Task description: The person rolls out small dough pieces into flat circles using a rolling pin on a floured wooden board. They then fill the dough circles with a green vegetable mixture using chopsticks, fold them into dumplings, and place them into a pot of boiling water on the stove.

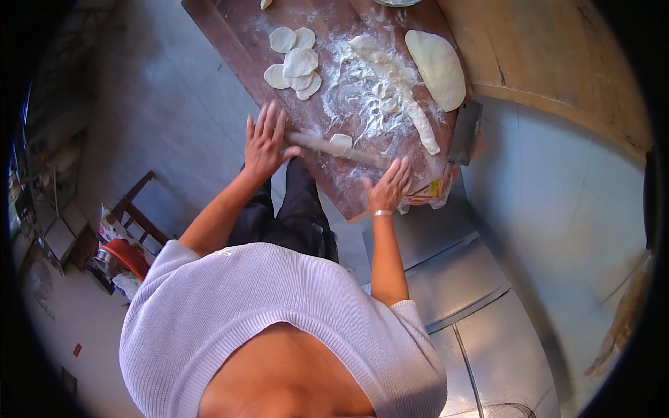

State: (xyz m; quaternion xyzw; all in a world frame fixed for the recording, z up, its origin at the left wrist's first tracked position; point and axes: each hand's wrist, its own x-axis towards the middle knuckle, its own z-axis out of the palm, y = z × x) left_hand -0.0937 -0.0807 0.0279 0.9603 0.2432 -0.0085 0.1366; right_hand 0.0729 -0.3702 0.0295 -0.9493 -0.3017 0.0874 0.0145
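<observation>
A wooden rolling pin (317, 143) lies slantwise across the near part of a floured wooden board (334, 184). My left hand (265, 145) rests on its left end, fingers stretched out and thumb spread. At the other end, my right hand (389, 188) lies flat with its fingers extended. Against the pin's far side is a small white piece of dough (341, 141), partly hidden by it. Several flat dough rounds (300, 63) overlap at the far left. A long dough rope (418, 118) runs through loose flour (352, 90), and a large dough slab (437, 70) sits farther right.
A broad dark blade (465, 132), perhaps a cleaver, lies at the board's right edge. Below it is a plastic package (431, 194). A bowl's rim (397, 2) shows at the top. Beyond the board stands a wooden surface (550, 49); a chair (139, 212) is at left.
</observation>
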